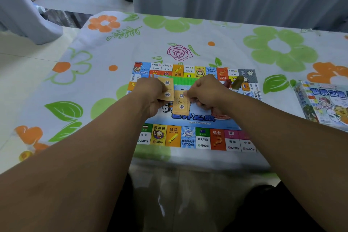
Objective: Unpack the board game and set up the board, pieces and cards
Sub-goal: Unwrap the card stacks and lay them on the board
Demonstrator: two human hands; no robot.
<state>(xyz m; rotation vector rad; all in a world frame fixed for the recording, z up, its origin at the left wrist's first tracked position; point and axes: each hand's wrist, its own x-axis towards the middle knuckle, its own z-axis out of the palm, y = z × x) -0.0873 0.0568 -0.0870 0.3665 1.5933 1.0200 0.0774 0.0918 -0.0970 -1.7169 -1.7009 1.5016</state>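
Fingers (190, 94) of the right hand (206, 92) curled, pinching the near edge of one tan card (181, 104) low over the middle of the board (188, 138); left hand (148, 96) just beside it, wrapped round the tan card stack (166, 88). Board unfolded and flat on the flowered table (188, 32), two playing pieces (232, 82) (one reddish, one olive) standing near its far right corner, box (323, 105) well apart at the right edge. Likely step: dealing or squaring this deck onto its place in the board's centre. Best done by keeping the stack tight in the left hand and drawing off a single card at a time, backs all one way, printed symbols lined up. Worth laying the card down flat before letting go rather than dropping it: thin stock, apt to skate on a glossy surface. Worth steering clear of the green strip (180, 80) just beyond the hands; notes or mere printing, hard to say. Worth keeping both wrists low too, so as not to sweep the pieces over. Contact between card and board not to be judged from this angle.
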